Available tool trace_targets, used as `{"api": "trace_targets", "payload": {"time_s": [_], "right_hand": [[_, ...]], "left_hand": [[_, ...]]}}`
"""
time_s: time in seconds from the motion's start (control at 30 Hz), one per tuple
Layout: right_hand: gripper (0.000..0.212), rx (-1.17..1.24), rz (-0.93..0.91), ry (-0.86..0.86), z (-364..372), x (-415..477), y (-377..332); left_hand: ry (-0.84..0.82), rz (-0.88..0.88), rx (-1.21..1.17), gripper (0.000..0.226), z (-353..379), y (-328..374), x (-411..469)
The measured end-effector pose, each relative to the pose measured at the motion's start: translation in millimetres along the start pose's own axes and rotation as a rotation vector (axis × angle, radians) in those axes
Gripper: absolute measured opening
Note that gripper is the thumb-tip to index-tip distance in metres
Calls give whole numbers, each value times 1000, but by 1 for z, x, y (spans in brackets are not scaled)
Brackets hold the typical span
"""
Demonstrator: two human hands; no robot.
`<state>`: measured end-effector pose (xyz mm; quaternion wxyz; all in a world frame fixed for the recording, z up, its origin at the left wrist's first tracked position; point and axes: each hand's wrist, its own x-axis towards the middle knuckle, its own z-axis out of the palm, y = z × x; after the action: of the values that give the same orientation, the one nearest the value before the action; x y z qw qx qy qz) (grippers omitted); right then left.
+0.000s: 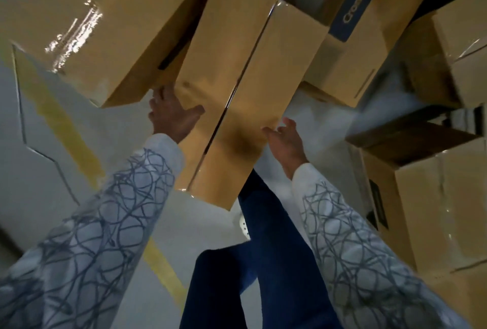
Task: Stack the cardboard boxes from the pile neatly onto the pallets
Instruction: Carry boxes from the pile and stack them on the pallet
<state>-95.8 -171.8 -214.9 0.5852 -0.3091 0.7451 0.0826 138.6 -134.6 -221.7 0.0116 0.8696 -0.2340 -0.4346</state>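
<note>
A long brown cardboard box (253,75) with a taped centre seam lies in front of me, tilted toward my legs. My left hand (171,112) rests on its left edge with the thumb laid across the top face. My right hand (286,141) touches its right edge with fingers spread. A larger box (105,20) with shiny tape leans against the long box on the left. No pallet is in view.
More cardboard boxes lie piled behind, one with a blue printed band (353,4). Further boxes (432,197) stand stacked at the right. The pale floor (47,144) carries a yellow tape line (68,128). My legs in blue trousers (263,262) are below the box.
</note>
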Motion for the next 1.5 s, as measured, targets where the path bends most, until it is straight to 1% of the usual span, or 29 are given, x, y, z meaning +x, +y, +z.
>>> {"api": "trace_targets", "payload": {"time_s": [0.03,0.13,0.2,0.3,0.4,0.47,0.5,0.57,0.6,0.67,0.73,0.87,0.93,0.97,1.03,1.07,1.1,1.23,1.33,1.37,1.4,1.5], "right_hand": [[72,18,22,6,2,7,0],[57,45,53,14,9,23,1],[56,92,76,24,14,26,0],[60,136,108,102,19,21,-4],[55,142,104,164,23,11,-2],[53,142,95,205,26,-1,-2],[54,143,83,229,27,-10,-2],[60,159,50,273,27,-33,-2],[63,175,40,293,26,-48,-1],[64,194,39,333,21,-80,6],[57,193,44,369,14,-114,19],[49,302,57,465,6,-200,54],[50,391,51,491,10,-248,81],[56,452,40,499,15,-272,97],[79,597,7,494,25,-319,136],[86,682,-8,482,31,-340,159],[86,772,-16,465,38,-359,182],[65,1143,-22,386,71,-441,262],[49,1335,40,350,94,-484,322],[47,1395,59,323,101,-495,340],[50,1459,75,301,108,-506,357],[67,1626,118,286,122,-527,405]], "left_hand": [[10,-36,-21,95,3,0,11],[-46,-102,-161,113,10,-5,38],[-61,-128,-263,120,15,-11,53],[-61,-150,-313,118,20,-23,72],[21,-158,-368,123,10,-26,73],[55,-150,-345,123,-12,-7,41],[74,-130,-317,120,-22,3,24],[121,-67,-248,105,-39,15,-6],[146,-27,-226,99,-46,16,-19],[157,40,-190,100,-56,16,-47],[163,119,-164,106,-66,17,-83],[184,293,-86,98,-82,14,-160],[163,384,-30,99,-91,5,-201],[151,433,6,100,-95,-1,-222],[130,558,79,103,-104,-11,-266],[125,629,121,104,-105,-16,-290],[123,701,172,104,-105,-21,-314],[144,990,398,101,-90,-46,-407],[130,1232,557,98,-57,-64,-478],[114,1289,618,96,-43,-70,-500],[99,1335,681,94,-28,-77,-521],[78,1450,851,98,21,-98,-576]]}}
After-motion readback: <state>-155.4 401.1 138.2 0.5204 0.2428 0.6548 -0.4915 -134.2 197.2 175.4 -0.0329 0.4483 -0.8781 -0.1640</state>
